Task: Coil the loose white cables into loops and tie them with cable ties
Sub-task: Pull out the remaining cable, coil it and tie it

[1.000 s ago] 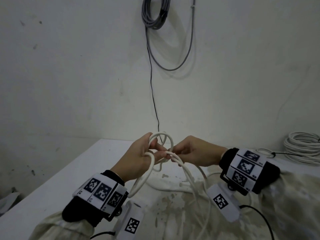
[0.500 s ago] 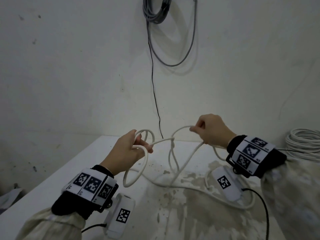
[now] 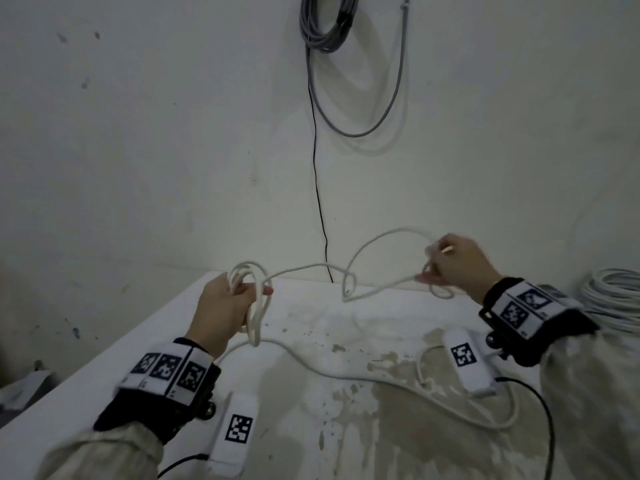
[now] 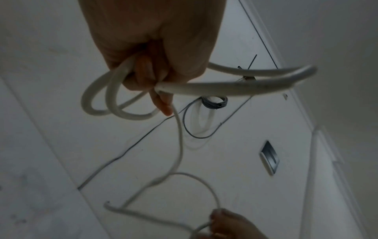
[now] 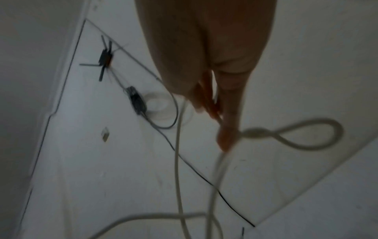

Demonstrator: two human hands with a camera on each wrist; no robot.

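Above table [image 3: 104, 358]: left hand [image 3: 221, 306] grips coiled white cable [image 3: 301, 268], right hand [image 3: 457, 263] pinches.

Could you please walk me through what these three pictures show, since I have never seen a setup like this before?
There is no robot here: a person is working with two bare hands, wearing cameras. The wide picture comes from a camera on the head, looking down at both hands. The other two come from cameras strapped to each wrist, looking along the hand toward the fingers. The checkered patches are markers on the wristbands.

The left hand grips a few finished loops of the white cable. The right hand pinches the same cable further along, so a stretch hangs in the air between them. The rest trails over the stained white table. At the far right lies a coiled white cable bundle. A grey cable coil hangs on the wall. I cannot make out any cable ties.
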